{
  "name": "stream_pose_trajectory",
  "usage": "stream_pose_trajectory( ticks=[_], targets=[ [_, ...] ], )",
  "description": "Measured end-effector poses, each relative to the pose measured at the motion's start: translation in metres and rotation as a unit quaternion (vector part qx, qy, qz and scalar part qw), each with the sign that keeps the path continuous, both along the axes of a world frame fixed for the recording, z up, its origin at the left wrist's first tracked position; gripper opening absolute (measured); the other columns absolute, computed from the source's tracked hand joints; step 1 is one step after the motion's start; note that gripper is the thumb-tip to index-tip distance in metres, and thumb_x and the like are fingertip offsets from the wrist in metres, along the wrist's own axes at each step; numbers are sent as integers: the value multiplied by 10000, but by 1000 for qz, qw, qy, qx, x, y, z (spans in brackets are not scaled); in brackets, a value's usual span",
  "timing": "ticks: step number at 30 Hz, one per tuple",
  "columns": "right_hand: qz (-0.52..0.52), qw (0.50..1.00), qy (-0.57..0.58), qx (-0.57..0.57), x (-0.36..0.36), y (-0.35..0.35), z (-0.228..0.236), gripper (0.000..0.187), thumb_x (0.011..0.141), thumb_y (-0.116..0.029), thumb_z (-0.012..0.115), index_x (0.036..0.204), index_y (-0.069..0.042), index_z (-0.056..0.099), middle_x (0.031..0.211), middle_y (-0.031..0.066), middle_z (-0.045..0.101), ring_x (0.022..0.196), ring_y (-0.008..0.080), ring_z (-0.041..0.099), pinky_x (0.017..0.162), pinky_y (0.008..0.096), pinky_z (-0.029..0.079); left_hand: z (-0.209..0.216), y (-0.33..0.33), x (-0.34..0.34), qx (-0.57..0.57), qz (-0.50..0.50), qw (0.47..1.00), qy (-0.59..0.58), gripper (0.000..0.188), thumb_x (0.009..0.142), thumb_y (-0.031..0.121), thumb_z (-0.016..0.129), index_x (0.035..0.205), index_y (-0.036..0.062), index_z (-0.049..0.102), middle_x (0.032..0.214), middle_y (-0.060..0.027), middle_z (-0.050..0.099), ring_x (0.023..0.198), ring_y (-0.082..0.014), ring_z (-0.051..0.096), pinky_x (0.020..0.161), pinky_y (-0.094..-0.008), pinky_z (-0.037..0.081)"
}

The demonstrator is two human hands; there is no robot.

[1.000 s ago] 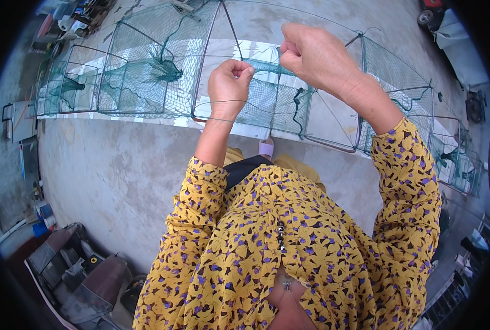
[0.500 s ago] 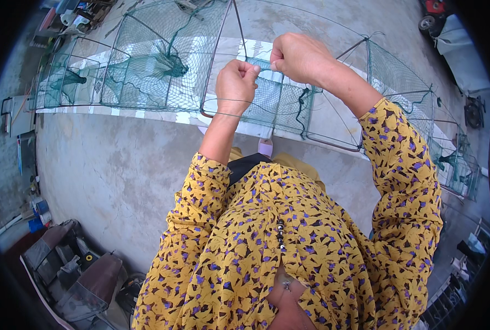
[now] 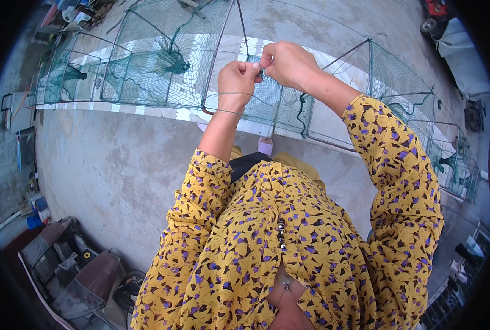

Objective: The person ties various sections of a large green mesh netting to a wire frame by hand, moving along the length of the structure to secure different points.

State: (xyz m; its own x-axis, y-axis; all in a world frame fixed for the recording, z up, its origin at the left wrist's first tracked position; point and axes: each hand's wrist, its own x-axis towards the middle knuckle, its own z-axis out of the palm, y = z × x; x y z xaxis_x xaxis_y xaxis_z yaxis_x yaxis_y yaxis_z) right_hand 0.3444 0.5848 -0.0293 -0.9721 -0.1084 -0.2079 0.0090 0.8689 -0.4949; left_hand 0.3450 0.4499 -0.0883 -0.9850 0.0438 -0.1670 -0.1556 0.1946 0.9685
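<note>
A long green mesh fish trap (image 3: 137,47) on thin dark frames stretches across in front of me, with gathered mesh funnels (image 3: 173,61) inside its left sections. My left hand (image 3: 235,83) is closed, thumb against bent fingers, pinching green netting (image 3: 267,88) by its edge. Close beside it, fingertips almost touching, my right hand (image 3: 291,65) is also closed in a pinch on the same netting. A thin green cord crosses in front of my left wrist. Exactly what lies between the fingertips is too small to make out.
A long pale board (image 3: 162,113) lies beneath the trap, over grey concrete floor (image 3: 118,148). At lower left stands a vehicle-like thing with dark seats (image 3: 99,278). A grey cover (image 3: 464,55) and a wheel (image 3: 474,114) are at the right.
My right hand has come left and slightly down, closing the gap to my left hand. The left hand has hardly moved and keeps its pinch.
</note>
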Motion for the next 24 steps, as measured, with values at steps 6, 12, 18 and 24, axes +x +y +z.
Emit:
stream_pose_trajectory(
  ticks=[6,12,18,24],
  targets=[
    [0,999,32,8,-1,2,-5,113,714,-142,631,812,-87,622,793,89,645,796,257,618,680,370,478,2,0,-1,4,-5,1000,-9,203,829,142,616,764,-50,593,681,-78,625,586,-121,616,535,-230,475],
    [-9,999,32,0,-2,4,-4,107,716,-140,626,807,-84,622,791,91,644,791,263,617,670,371,478,3,2,-2,21,-7,999,-34,211,829,146,617,793,-60,594,696,-83,624,596,-123,617,536,-229,474],
    [-8,999,36,12,-3,5,-5,106,717,-138,622,810,-88,620,787,89,644,787,266,616,667,371,475,6,4,-1,42,-8,998,-36,210,827,145,621,794,-60,593,700,-82,625,606,-125,622,530,-231,469],
    [-6,999,41,11,-1,5,-7,106,718,-137,619,813,-91,618,793,87,644,796,262,616,673,371,475,2,3,-2,2,-35,998,-49,208,859,191,593,851,-16,589,768,-66,629,676,-125,629,559,-200,461]
  ],
)
